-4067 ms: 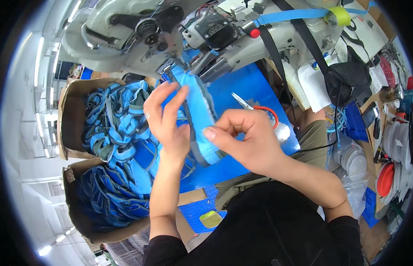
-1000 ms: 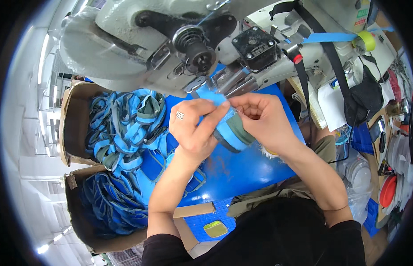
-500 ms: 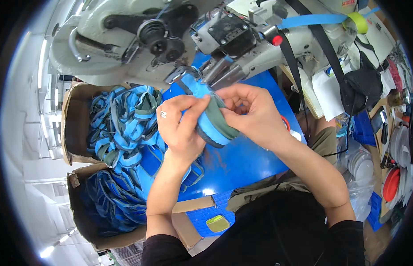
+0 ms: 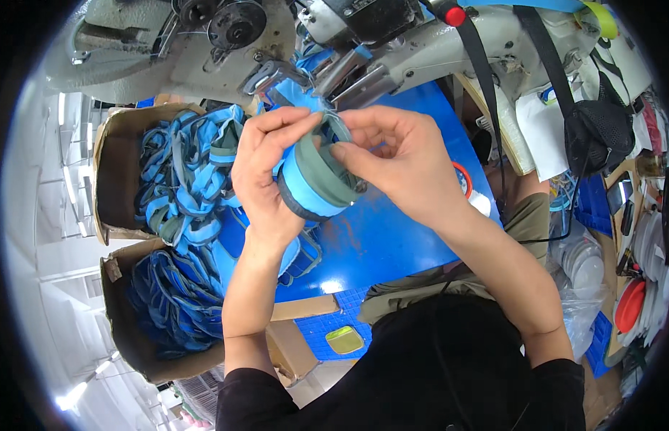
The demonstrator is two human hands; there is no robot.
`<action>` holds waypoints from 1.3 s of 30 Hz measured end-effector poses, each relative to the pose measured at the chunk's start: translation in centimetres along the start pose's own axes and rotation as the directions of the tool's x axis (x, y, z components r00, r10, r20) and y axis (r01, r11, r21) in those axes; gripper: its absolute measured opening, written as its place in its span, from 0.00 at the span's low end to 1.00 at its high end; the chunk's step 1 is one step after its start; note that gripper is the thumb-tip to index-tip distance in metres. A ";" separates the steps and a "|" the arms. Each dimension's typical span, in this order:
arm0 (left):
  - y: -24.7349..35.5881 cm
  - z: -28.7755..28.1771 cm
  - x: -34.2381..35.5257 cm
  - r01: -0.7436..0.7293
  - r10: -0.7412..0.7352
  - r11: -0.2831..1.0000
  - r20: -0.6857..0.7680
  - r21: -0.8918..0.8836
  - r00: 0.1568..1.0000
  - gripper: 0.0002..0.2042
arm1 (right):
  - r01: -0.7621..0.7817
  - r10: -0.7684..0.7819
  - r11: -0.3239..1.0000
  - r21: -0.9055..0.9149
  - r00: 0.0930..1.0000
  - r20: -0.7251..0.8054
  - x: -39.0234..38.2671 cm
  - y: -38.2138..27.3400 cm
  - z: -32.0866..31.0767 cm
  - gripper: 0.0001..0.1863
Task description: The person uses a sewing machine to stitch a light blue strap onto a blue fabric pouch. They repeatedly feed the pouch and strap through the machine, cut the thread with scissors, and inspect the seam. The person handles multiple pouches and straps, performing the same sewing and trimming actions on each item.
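A blue, green and dark-edged fabric band [image 4: 309, 190] is bent into a loop between my hands, its far part reaching a light blue piece [image 4: 290, 92] at the sewing machine's metal attachments [image 4: 342, 72]. My left hand [image 4: 270, 172] is closed on the band's left side, fingertips at its upper edge. With thumb and bent fingers, my right hand [image 4: 399, 161] grips the green layer at the right. Behind that hand, a red scissor handle [image 4: 464, 181] shows in part.
Two cardboard boxes [image 4: 115, 280] on the left hold blue and green fabric strips [image 4: 183, 179]. The blue work surface [image 4: 370, 251] lies beneath my hands. A black mesh pouch [image 4: 600, 136] and dangling straps are right; a side shelf holds tools and a red disc [image 4: 629, 309].
Both hands have shifted up in the picture with the band, which now curls into a tighter, open loop showing more of its green layer. The view of the machine has shifted upward.
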State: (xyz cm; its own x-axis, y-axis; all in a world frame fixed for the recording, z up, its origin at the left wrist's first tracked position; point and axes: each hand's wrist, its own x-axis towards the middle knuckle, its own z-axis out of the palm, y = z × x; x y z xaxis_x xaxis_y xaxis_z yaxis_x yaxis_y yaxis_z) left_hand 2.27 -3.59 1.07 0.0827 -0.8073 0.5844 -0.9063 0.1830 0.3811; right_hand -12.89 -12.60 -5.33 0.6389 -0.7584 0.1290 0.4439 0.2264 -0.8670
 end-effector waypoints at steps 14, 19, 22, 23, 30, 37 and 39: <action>0.7 0.2 0.9 -0.297 0.293 0.905 0.061 0.303 0.954 0.13 | -0.089 0.091 0.995 0.043 0.995 -0.038 -0.3 0.2 0.0 0.08; 0.1 -0.5 1.9 -0.313 0.300 0.885 0.090 0.346 0.950 0.13 | -0.089 0.092 0.991 0.102 0.996 -0.022 0.7 0.5 0.3 0.08; 0.0 -0.2 2.0 -0.322 0.313 0.888 0.080 0.328 0.946 0.14 | -0.090 0.093 0.992 0.092 0.995 -0.024 1.4 0.3 0.4 0.09; -0.2 -0.1 2.0 -0.320 0.316 0.891 0.065 0.321 0.946 0.14 | -0.078 0.081 0.993 0.087 0.996 -0.024 1.7 0.2 0.3 0.09; -1.5 -0.8 0.9 0.260 -0.255 0.925 0.057 -0.277 0.965 0.11 | -0.075 0.071 0.995 0.072 0.996 0.056 2.2 0.3 -0.2 0.12; -3.0 -1.8 1.5 0.408 -0.381 0.728 0.170 -0.551 0.909 0.08 | -0.125 0.119 0.988 0.088 0.990 0.072 2.1 -0.1 -0.3 0.16; -2.9 -1.8 1.7 0.451 -0.416 0.668 0.205 -0.592 0.886 0.08 | -0.135 0.129 0.987 0.082 0.989 0.074 2.0 -0.2 -0.4 0.16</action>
State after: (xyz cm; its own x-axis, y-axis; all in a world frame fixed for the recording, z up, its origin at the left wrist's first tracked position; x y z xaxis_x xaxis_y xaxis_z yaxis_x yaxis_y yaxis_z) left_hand 5.75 -4.51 2.27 0.3658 -0.9062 0.2123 -0.3231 0.0903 0.9421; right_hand -11.92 -14.38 -5.10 0.7357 -0.6754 0.0512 0.4037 0.3765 -0.8338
